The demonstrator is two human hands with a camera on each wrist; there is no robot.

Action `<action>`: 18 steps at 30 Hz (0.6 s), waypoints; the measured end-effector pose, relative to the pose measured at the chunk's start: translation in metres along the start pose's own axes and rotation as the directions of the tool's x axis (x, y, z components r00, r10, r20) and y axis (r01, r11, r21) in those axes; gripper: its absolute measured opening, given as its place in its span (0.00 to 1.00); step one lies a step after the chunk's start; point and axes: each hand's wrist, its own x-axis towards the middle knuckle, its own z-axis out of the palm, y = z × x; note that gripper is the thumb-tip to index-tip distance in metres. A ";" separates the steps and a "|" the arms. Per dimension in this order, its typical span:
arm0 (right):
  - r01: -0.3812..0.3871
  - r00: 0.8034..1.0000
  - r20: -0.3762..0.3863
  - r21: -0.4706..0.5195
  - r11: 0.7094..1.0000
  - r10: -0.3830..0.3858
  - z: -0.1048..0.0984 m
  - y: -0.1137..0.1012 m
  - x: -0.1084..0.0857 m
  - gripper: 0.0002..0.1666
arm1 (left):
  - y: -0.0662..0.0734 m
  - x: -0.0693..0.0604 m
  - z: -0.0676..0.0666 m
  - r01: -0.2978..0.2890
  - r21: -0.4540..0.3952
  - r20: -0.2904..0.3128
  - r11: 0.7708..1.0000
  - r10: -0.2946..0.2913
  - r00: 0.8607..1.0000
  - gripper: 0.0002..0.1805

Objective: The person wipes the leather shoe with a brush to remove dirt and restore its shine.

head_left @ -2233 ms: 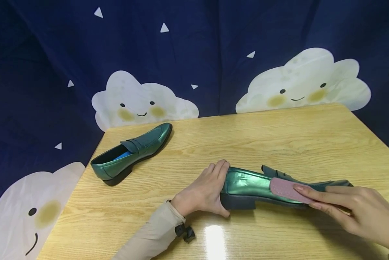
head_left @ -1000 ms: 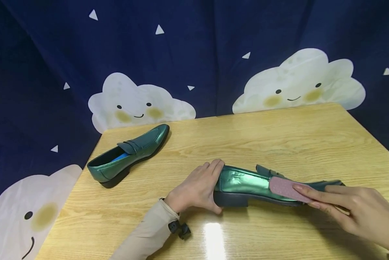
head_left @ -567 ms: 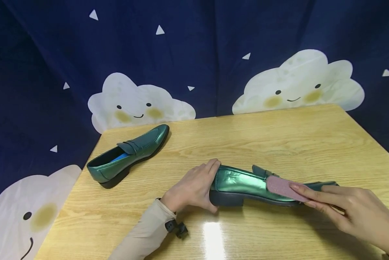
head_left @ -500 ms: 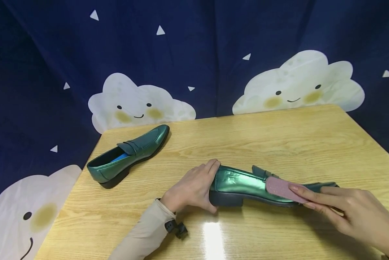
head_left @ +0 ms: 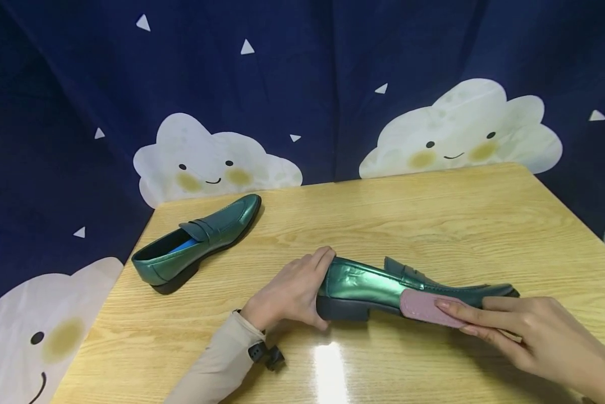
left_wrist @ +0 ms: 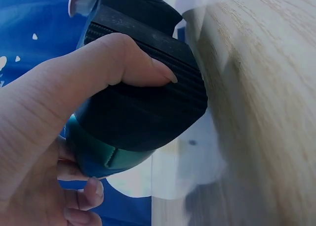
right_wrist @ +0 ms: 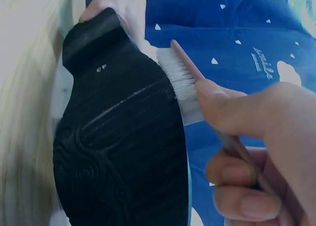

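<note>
Head view: left hand [head_left: 289, 293] grips a metallic-green penny loafer [head_left: 365, 283] by its heel [head_left: 343, 310]; right hand [head_left: 532, 334] pinches a pink-backed brush [head_left: 418, 306], bristles [right_wrist: 178, 82] touching the loafer's side.

Shimmering green on the near loafer [head_left: 355, 280], black across its sole [right_wrist: 123, 117]! Pink brush [head_left: 426, 307], white bristles [right_wrist: 178, 80]; blue insole [head_left: 185, 246] inside the far-left green loafer [head_left: 178, 262]; yellowish wood grain on the table [head_left: 434, 224]; navy backdrop [head_left: 292, 84], white triangles [head_left: 247, 47], white clouds [head_left: 193, 134]!

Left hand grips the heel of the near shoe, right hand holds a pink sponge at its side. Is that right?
Not quite: the right hand holds a pink brush, not a sponge. The right wrist view shows its white bristles at the side of the near shoe. The left hand does grip the heel.
</note>
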 end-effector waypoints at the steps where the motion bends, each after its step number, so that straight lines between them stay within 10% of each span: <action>1: 0.017 1.000 -0.002 0.012 1.000 -0.017 0.001 -0.001 0.001 0.21 | -0.001 -0.001 0.000 0.001 0.006 -0.003 1.000 -0.001 1.000 0.69; 18: -0.020 0.999 0.049 -0.038 0.999 0.022 0.004 -0.007 0.012 0.20 | -0.012 -0.015 -0.004 0.029 0.021 0.023 0.999 -0.029 0.999 0.70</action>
